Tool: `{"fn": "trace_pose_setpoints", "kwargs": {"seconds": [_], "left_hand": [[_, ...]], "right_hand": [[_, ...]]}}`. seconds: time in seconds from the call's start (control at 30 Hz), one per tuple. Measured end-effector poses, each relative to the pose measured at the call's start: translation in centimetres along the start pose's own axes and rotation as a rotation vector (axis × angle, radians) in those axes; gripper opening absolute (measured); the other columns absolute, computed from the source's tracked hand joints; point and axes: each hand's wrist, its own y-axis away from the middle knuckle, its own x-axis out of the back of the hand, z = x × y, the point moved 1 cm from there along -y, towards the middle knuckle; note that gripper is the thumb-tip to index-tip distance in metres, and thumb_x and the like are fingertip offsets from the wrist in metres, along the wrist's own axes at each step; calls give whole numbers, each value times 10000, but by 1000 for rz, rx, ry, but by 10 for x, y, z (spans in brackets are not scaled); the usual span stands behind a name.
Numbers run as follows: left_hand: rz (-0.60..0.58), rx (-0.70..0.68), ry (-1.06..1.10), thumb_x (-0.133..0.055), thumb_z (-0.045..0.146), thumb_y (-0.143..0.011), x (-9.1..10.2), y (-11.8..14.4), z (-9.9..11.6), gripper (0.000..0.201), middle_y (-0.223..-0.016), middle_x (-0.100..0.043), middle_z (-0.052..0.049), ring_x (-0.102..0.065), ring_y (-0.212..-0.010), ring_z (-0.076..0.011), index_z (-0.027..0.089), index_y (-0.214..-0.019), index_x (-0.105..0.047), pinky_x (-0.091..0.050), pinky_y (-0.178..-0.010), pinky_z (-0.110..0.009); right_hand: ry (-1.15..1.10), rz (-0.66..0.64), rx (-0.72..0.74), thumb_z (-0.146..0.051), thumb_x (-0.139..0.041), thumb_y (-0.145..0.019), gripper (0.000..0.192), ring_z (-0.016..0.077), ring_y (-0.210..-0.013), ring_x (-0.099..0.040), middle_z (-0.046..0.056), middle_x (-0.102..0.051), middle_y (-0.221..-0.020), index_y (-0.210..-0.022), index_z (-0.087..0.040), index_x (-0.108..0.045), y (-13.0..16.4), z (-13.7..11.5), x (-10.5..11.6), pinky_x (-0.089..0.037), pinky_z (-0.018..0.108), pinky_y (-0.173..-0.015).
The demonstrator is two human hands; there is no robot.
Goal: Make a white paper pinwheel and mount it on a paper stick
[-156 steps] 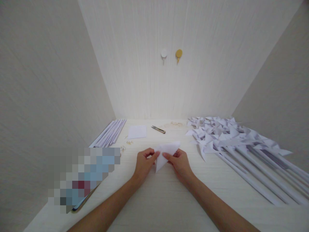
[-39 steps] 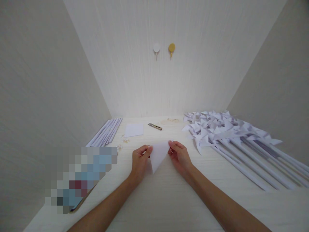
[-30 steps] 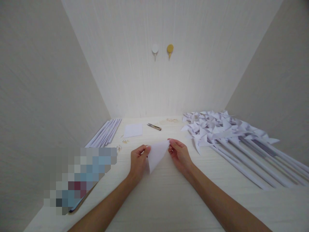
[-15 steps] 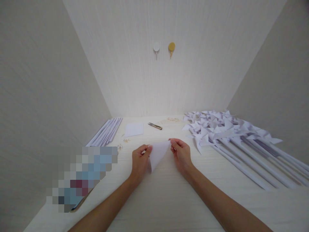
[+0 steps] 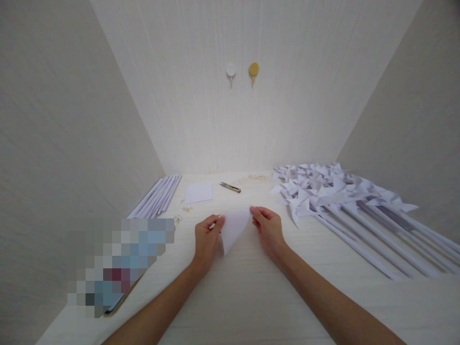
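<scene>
Between my two hands a piece of white paper [image 5: 233, 229] is held up over the table, its outline a triangle with one corner pointing down. My left hand [image 5: 208, 239] pinches its left edge between thumb and fingers. The upper right corner is gripped by my right hand [image 5: 268, 227], thumb on top. Beyond the hands lie a flat stack or sheet of white paper [image 5: 199, 192] and a pair of thread snips [image 5: 230, 187]. Whether the held paper is folded or single I cannot tell.
White paper pinwheels [image 5: 323, 187] on paper sticks are heaped at the right. Rolled paper sticks [image 5: 156, 196] lie at the back left, near a pixelated object [image 5: 132, 263]. Small pale bits [image 5: 187, 209] are scattered nearby. Two hooks, white [image 5: 230, 70] and yellow [image 5: 253, 69], are on the wall.
Almost nothing differs. The whole view has shifted very slightly, and both hands keep their hold on the paper in nearly the same pose.
</scene>
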Motion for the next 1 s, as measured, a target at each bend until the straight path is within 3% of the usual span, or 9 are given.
{"fn": "trace_pose_setpoints", "kwargs": {"seconds": [0.53,0.77,1.0], "left_hand": [[-61,32,18,-568,318,-635,-3,1,1,254,-485,-392,43,-342,-510,-80,148,-466,-485,-273,-500,-216],[-99,105,45,-581,343,-620,-2,-1,-3,256,-456,-427,41,-378,-476,-77,141,-473,-520,-289,-480,-212],[-360,190,-42,-626,345,-562,-6,-4,-8,269,-362,-444,42,-362,-362,-61,138,-427,-521,-256,-409,-207]], "right_hand": [[-119,-36,63,-231,-707,-492,254,63,-454,-314,-64,-369,-411,-390,-169,-483,-3,-2,4,-224,228,-459],[-39,-86,90,-315,-657,-600,275,69,-451,-311,-60,-394,-422,-442,-173,-482,-4,0,6,-214,237,-469],[21,-2,99,-397,-650,-607,357,71,-432,-286,-76,-347,-416,-463,-181,-404,-10,5,11,-207,231,-448]]}}
